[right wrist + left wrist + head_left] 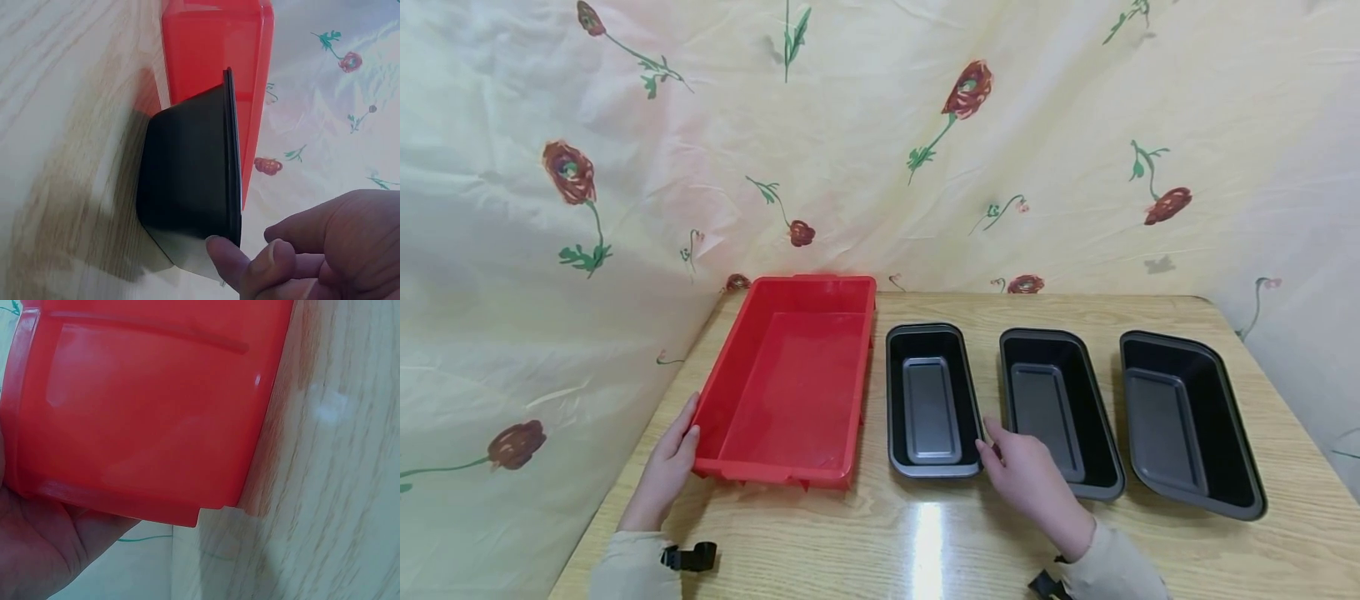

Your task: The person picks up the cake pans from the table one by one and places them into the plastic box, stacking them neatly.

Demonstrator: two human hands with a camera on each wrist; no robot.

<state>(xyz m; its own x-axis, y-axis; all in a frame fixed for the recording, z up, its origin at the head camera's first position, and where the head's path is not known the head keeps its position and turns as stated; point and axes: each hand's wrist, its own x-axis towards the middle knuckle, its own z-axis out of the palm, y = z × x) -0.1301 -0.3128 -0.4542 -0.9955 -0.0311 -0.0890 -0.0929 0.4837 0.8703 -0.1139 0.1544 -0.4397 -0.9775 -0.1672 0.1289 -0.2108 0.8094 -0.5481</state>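
My left hand (667,460) grips the left rim of a red plastic tray (797,392) near its front corner. The left wrist view shows the outer wall of this tray (150,419) close up, the hand (44,550) at its edge. At the near right corner of the leftmost black loaf pan (931,408), my right hand (1037,479) pinches the rim. Seen from the right wrist, the fingers (228,259) are at the corner of the pan (187,169). Both tray and pan stand on the table with their open sides up.
Two more dark loaf pans stand to the right, a middle one (1048,408) partly behind the right hand and a far right one (1176,425). Behind the wooden table (820,542) hangs a flowered cloth (850,125), which also runs along the left side.
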